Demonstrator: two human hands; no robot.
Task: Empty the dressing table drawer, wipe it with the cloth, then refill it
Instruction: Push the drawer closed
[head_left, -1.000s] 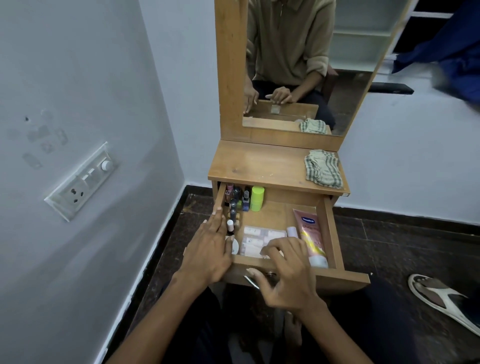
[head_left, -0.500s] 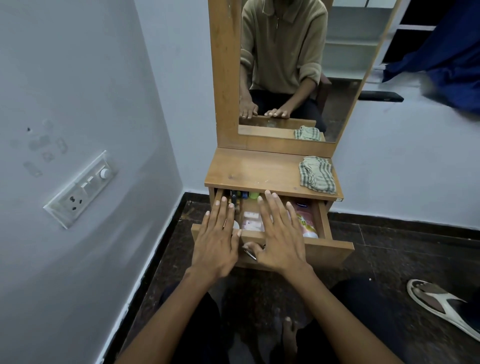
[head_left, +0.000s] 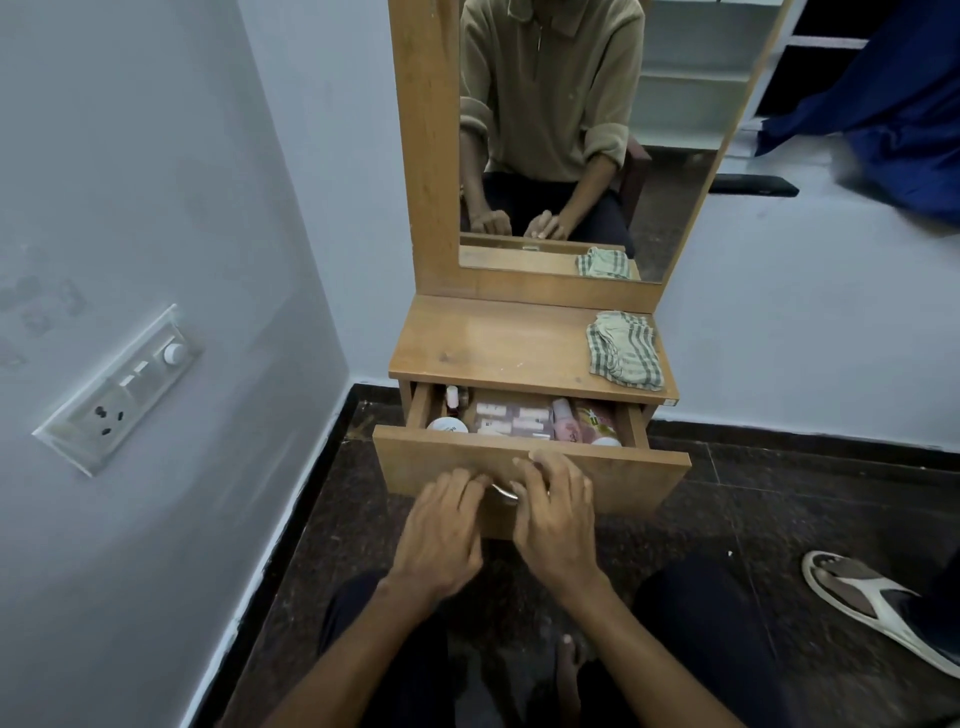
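Note:
The wooden drawer (head_left: 623, 478) of the dressing table (head_left: 493, 343) stands only slightly open. Inside show a white jar (head_left: 447, 425), pink-and-white boxes (head_left: 511, 418), a pink tube (head_left: 566, 423) and a small bottle (head_left: 453, 397). My left hand (head_left: 441, 530) and my right hand (head_left: 556, 525) press side by side on the drawer front, fingers bent, on either side of the metal handle (head_left: 505, 492). Neither hand holds an item. A folded checked cloth (head_left: 623, 353) lies on the table top at the right.
A tall mirror (head_left: 571, 130) rises behind the table top. A wall with a switch and socket panel (head_left: 119, 389) stands close on the left. On the dark floor at the right is a foot in a white sandal (head_left: 872, 603). My knees flank the drawer.
The drawer has slid from wide open to nearly closed. Both hands have come out of the drawer and moved onto its front panel by the handle.

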